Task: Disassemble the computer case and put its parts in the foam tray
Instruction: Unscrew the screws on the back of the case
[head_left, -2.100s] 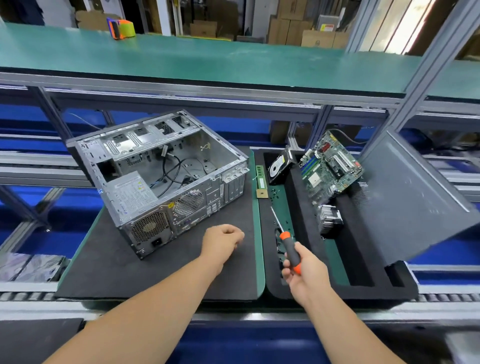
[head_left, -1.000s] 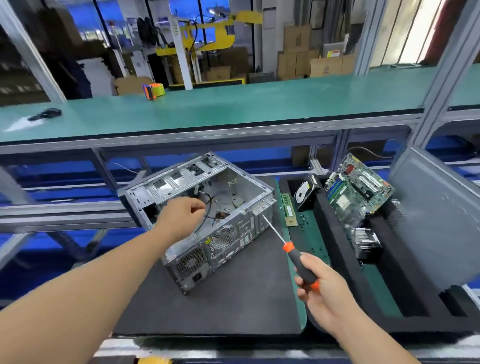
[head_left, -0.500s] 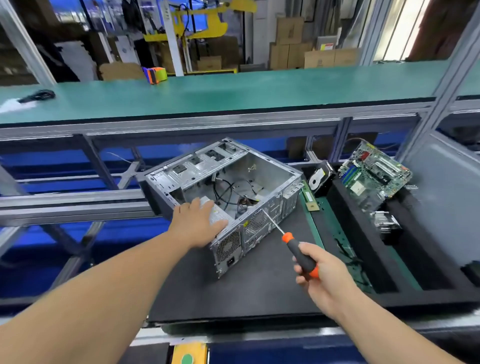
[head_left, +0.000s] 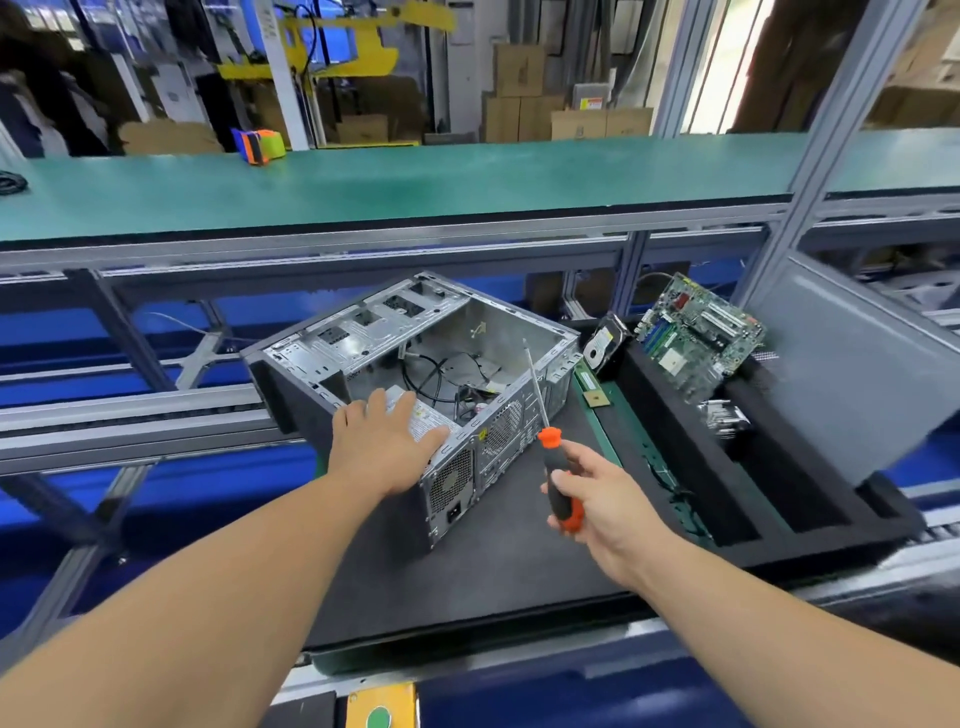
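Open computer case (head_left: 415, 374) lying on its side on the dark mat (head_left: 493, 571), mid-counter, cables loose inside. Left hand (head_left: 384, 447) flat with fingers spread, pressing on the power supply (head_left: 431, 415) at the case's near corner. Right hand (head_left: 592, 499) wrapped around the orange-and-black screwdriver (head_left: 556, 478), shaft pointing up over the case's rear edge. Foam tray (head_left: 779, 499) just right of the mat, holding the motherboard (head_left: 696, 332), hard drive (head_left: 602, 343) and heatsink (head_left: 724, 415). Grey side panel (head_left: 857, 364) leaning at far right.

Dark mat (head_left: 498, 571) carries open computer case (head_left: 415, 374); foam tray (head_left: 779, 499) just beside, on conveyor rollers (head_left: 935, 525).
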